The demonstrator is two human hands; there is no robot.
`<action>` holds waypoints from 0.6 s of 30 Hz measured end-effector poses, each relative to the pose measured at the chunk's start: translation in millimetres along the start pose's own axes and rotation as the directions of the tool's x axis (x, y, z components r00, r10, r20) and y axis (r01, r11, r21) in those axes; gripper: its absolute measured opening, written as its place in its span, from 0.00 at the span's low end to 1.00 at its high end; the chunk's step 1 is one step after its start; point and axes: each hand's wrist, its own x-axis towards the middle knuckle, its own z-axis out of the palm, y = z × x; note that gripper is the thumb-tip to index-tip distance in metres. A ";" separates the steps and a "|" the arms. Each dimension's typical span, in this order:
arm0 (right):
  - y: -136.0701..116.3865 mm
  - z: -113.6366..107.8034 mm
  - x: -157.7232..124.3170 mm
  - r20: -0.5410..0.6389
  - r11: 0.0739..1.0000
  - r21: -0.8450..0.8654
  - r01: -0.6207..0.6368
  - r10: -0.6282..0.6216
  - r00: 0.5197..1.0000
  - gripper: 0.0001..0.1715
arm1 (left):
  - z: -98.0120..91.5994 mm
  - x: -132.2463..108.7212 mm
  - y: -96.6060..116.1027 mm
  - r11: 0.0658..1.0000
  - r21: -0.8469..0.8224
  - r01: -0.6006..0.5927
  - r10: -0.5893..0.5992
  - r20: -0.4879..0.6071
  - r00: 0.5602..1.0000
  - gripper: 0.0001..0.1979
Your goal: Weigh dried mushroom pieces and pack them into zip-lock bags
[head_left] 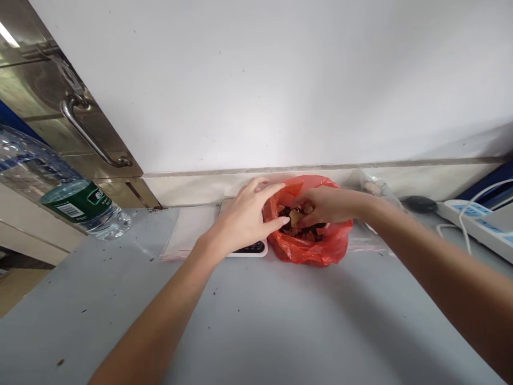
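Probably a workroom, given the grey worktop (240, 331), scale (259, 251) and latched metal door (44, 93).

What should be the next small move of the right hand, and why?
Probably, the right hand should gather a few brown pieces: it reaches into the open red bag, down among them, and the left hand is spread at the bag's left rim.

Open room is found along the near side of the table (256, 331). Passage is obstructed by a bottle (78, 200) at left, a wall (260, 96) behind and a cable (464, 227) at right. The mouth of the red bag (316, 254) is narrowed by 2 hands, the left hand (247, 214) at its rim and the right hand (326, 205) inside.
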 end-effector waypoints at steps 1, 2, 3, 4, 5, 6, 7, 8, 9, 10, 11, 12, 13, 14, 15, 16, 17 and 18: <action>-0.1 -0.9 -0.2 -0.006 1.000 0.025 -0.001 0.001 1.000 0.06 | -2.2 -0.4 -1.0 1.000 -0.010 -0.015 0.014 -0.024 1.000 0.31; 0.0 -1.4 0.0 -0.016 0.999 0.049 0.002 -0.002 1.000 0.08 | -4.3 -0.9 -2.4 0.999 -0.019 -0.029 0.028 -0.045 0.999 0.29; 0.2 -1.5 0.5 -0.022 0.998 0.067 0.009 -0.007 1.000 0.10 | -6.2 -1.5 -3.8 0.999 -0.025 -0.037 0.036 -0.061 0.997 0.28; 0.4 -1.4 1.4 -0.018 0.997 0.077 0.024 -0.022 1.000 0.10 | -7.8 -2.1 -5.4 0.999 -0.027 -0.042 0.040 -0.071 0.997 0.27; 0.7 -1.3 2.6 -0.009 0.996 0.077 0.034 -0.033 0.999 0.09 | -9.1 -2.7 -6.8 0.999 -0.028 -0.044 0.041 -0.075 0.996 0.27; 0.8 -1.3 4.0 0.001 0.997 0.070 0.036 -0.036 0.999 0.06 | -10.1 -3.3 -8.0 0.999 -0.027 -0.043 0.041 -0.077 0.996 0.26; 0.8 -1.4 5.4 0.009 0.998 0.061 0.030 -0.030 1.000 0.04 | -10.8 -3.8 -9.1 0.999 -0.026 -0.043 0.041 -0.076 0.996 0.26; 0.5 -1.7 6.8 0.011 0.999 0.051 0.015 -0.016 1.000 0.06 | -11.4 -4.3 -9.9 0.999 -0.025 -0.044 0.042 -0.073 0.996 0.27; -0.1 -2.4 7.8 0.010 0.999 0.045 -0.003 0.003 1.000 0.08 | -11.8 -4.6 -10.6 0.999 -0.023 -0.044 0.042 -0.064 0.997 0.27; -1.2 -3.3 8.3 0.009 0.999 0.042 -0.020 0.019 1.000 0.09 | -12.5 -4.8 -11.2 0.999 -0.019 -0.042 0.041 -0.048 0.998 0.28; -2.6 -4.6 8.1 0.014 0.999 0.038 -0.035 0.035 0.999 0.10 | -13.5 -5.0 -11.8 0.999 -0.013 -0.038 0.038 -0.024 0.999 0.28; -4.2 -6.4 7.2 0.028 0.999 0.029 -0.045 0.044 0.999 0.10 | -15.1 -5.1 -12.4 0.999 -0.003 -0.038 0.038 0.006 0.999 0.28; -5.9 -8.5 5.5 0.048 0.998 0.017 -0.056 0.055 0.997 0.10 | -17.5 -5.2 -13.0 0.999 0.009 -0.042 0.042 0.038 0.998 0.28; -7.3 -11.1 3.1 0.066 0.998 0.010 -0.058 0.058 0.996 0.09 | -20.6 -5.5 -13.7 0.998 0.020 -0.051 0.050 0.071 0.996 0.28; -8.2 -14.1 0.2 0.082 0.999 0.010 -0.049 0.048 0.995 0.09 | -24.6 -6.0 -14.3 0.998 0.030 -0.063 0.059 0.106 0.993 0.28; -8.4 -17.5 -2.9 0.089 0.999 0.015 -0.035 0.034 0.995 0.08 | -29.3 -6.7 -14.8 0.997 0.035 -0.074 0.068 0.145 0.987 0.28; -8.0 -21.3 -5.8 0.093 1.000 0.022 -0.018 0.015 0.996 0.08 | -34.4 -7.8 -15.3 0.996 0.038 -0.078 0.069 0.188 0.980 0.28; -7.1 -25.3 -8.4 0.094 1.000 0.029 0.002 -0.005 0.996 0.07 | -39.9 -9.2 -15.7 0.997 0.040 -0.068 0.057 0.230 0.971 0.28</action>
